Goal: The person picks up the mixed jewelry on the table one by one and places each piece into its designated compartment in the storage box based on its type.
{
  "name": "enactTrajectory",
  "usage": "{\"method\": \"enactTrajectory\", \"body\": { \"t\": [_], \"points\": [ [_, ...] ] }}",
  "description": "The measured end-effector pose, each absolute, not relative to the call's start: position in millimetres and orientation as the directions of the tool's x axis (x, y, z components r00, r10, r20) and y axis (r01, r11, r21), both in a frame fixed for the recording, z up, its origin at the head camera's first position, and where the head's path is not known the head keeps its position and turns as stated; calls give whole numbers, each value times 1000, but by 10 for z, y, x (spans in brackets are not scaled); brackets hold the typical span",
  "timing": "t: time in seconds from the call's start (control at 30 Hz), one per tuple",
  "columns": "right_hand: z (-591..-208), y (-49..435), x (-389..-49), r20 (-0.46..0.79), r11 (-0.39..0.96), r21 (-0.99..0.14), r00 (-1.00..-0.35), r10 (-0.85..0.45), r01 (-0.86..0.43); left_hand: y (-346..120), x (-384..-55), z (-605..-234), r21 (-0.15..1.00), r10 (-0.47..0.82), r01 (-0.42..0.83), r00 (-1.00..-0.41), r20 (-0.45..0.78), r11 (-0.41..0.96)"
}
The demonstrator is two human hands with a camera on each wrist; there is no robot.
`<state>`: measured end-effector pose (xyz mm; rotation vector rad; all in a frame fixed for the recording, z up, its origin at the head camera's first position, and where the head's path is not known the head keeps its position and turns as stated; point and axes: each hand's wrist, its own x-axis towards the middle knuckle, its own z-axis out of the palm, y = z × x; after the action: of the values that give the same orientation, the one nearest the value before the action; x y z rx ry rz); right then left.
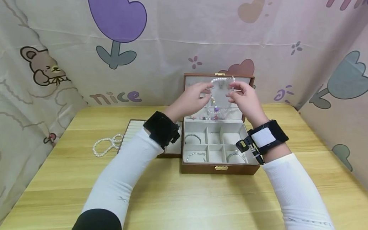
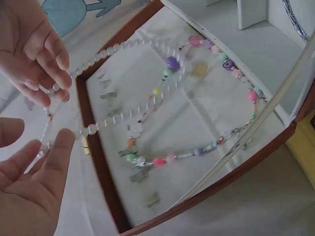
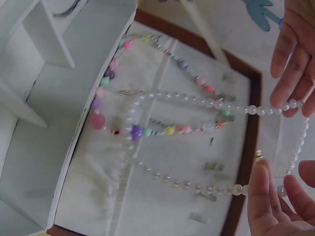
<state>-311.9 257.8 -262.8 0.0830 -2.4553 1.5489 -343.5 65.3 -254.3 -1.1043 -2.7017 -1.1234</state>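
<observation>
Both hands hold up a white pearl necklace (image 1: 221, 79) in front of the raised lid (image 1: 186, 85) of a brown jewelry box (image 1: 199, 168). My left hand (image 1: 194, 98) pinches one side of the strand between thumb and fingers. On the other side, my right hand (image 1: 246, 99) grips it with its fingertips. Its loop hangs down across the lid in the right wrist view, where pearls (image 3: 237, 190) show below the fingers. Behind it, a colorful beaded necklace (image 2: 158, 161) hangs against the lid's pale lining, near small metal hooks (image 2: 152, 198).
Silvery bracelets (image 1: 196, 153) lie in several of the box's compartments. At the box's left stands a ridged tray (image 1: 135, 126), partly covered by my left forearm. Another pearl strand (image 1: 100, 143) lies on the wooden table (image 1: 70, 178) beside it. A printed cloth (image 1: 175, 50) hangs behind.
</observation>
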Motion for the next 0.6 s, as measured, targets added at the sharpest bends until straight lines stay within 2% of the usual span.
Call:
{"method": "enactTrajectory", "body": {
  "t": [0.23, 0.6],
  "points": [
    [-2642, 2601, -3278, 169, 539, -831, -986, 5, -140, 766, -3574, -2671, 685, 564, 541, -795, 225, 489],
    [-2752, 2602, -3472, 75, 603, -792, -995, -67, -101, 863, -3691, -2851, 684, 573, 529, -796, 195, 502]
  ]
}}
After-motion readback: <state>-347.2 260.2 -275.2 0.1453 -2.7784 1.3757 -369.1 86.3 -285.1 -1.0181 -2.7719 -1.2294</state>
